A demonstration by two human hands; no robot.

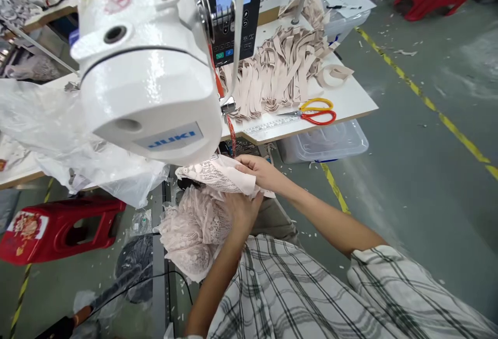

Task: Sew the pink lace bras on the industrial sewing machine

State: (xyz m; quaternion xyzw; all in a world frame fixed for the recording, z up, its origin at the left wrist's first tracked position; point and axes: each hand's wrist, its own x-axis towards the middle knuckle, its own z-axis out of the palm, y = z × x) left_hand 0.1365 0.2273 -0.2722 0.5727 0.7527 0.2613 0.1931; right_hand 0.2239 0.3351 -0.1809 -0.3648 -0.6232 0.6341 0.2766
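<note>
Under the head of a white sewing machine, a pale pink lace bra piece is stretched out flat. My right hand pinches its smooth right edge, thumb and fingers closed on the fabric. From below, my left hand grips the same edge, with its fingertips partly hidden by the cloth. Below and left of the left hand hangs a bunch of pink lace bras. The needle area is hidden behind the machine head.
Fabric strips lie piled on the white table, with scissors and a ruler in front. A control panel stands behind. A lidded plastic box sits below; a red stool and plastic bag are left.
</note>
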